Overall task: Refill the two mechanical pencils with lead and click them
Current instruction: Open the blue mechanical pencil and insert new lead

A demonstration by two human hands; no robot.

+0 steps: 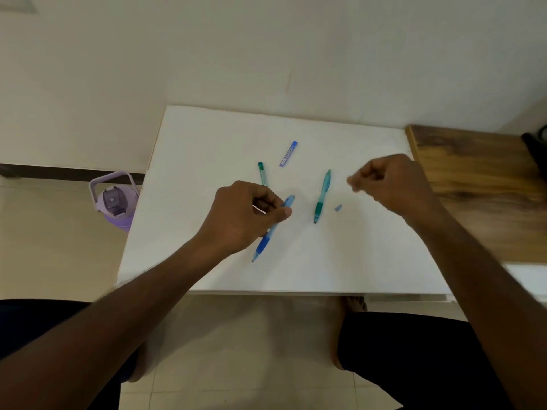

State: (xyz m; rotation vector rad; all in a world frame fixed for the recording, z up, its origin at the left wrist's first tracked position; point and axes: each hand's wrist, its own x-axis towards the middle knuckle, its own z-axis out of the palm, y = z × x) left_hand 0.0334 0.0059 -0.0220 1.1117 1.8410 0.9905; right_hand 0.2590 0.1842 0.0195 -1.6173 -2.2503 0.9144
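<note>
- Two pencils are laid on the bench (355,261): one pencil (272,229) to the left, the other pencil (322,196) to its right.
- Two lead cases are placed behind them: the left case (262,172), the right case (288,154).
- A small cap (338,207) is set just right of the right-hand pencil.
- A bottle (114,199) is stood on the floor, left of the bench.

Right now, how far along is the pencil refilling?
Early on. Done: a small blue cap lies loose on the table. In hand: the left hand grips the blue pencil; the right hand is blurred, fingers pinched, contents unclear. Left: the green pencil lies untouched, with both lead tubes, blue and green, beside it.
</note>
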